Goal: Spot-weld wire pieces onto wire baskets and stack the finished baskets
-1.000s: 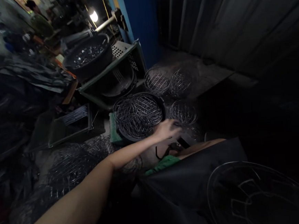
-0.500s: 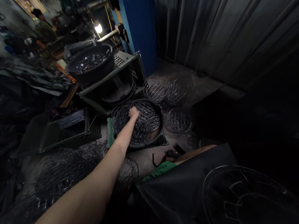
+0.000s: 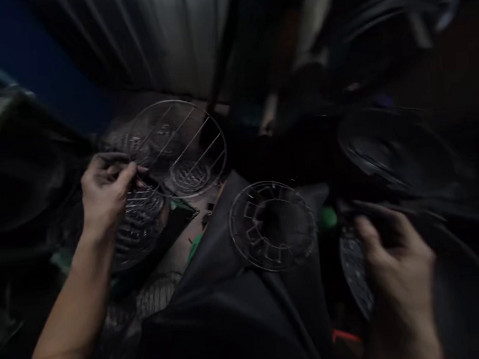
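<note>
My left hand [image 3: 105, 184] is closed on the rim of a round wire grill rack [image 3: 195, 144], a ring crossed by parallel bars. The rack is held up at an angle over more wire racks. My right hand [image 3: 399, 261] is over a dark basin [image 3: 470, 261] at the lower right. Small shiny pieces [image 3: 354, 270] show beside it. Its fingers are bent and smeared by motion, so I cannot tell whether they hold anything. Across my dark-covered lap lies another round wire frame [image 3: 273, 225], a double ring with bent wire loops around its open middle.
A pile of wire racks [image 3: 137, 226] sits below my left hand, with another stack of racks [image 3: 189, 175] on the floor beyond. A crate [image 3: 6, 117] stands at the left. Corrugated metal sheeting [image 3: 170, 35] rises behind. Dark, blurred equipment fills the upper right.
The view has swung right. My left hand has come up from the pile with a wire rack. My right hand has come into view at the basin.
</note>
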{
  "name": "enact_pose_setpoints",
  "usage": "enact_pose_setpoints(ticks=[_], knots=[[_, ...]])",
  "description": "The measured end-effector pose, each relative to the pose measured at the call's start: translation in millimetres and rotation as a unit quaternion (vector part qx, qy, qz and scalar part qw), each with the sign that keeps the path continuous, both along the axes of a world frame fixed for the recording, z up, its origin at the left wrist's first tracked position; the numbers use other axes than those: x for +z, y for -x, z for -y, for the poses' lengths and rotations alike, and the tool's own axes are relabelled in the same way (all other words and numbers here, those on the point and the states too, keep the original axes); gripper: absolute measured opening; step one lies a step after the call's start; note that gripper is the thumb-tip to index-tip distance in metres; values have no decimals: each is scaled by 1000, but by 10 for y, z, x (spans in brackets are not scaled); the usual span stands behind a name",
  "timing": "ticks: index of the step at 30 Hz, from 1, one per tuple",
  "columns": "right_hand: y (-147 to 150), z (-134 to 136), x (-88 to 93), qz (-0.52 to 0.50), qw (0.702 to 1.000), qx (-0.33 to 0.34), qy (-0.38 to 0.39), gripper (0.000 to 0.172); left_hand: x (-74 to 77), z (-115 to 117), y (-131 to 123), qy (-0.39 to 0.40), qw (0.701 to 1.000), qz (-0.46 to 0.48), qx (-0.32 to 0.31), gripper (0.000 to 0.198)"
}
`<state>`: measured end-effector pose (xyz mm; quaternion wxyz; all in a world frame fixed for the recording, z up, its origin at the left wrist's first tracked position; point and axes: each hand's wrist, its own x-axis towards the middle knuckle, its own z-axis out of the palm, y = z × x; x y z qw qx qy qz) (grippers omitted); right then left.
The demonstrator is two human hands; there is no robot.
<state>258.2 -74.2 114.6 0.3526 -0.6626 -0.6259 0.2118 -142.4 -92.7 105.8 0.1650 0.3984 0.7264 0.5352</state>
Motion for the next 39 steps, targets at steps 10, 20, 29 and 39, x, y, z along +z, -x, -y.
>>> enact_pose_setpoints(ticks=[10, 20, 29, 39], knots=[[-69, 102, -598, -123, 986, -72, 90, 52, -513, -147, -1508, 184, 872, 284, -354, 34], [-49, -52, -855, -44, 985, -126, 107, 48, -427, -706, -1546, 181, 869, -131, -442, 31], [-122, -1, -995, 18, 993, -94, 65, 41, -535, -870, -1572, 110, 892, -183, -397, 29], [-214, 101, -952, -30, 991, -62, 114, 42, -663, -1088, -1667, 144, 846, -232, -459, 26]])
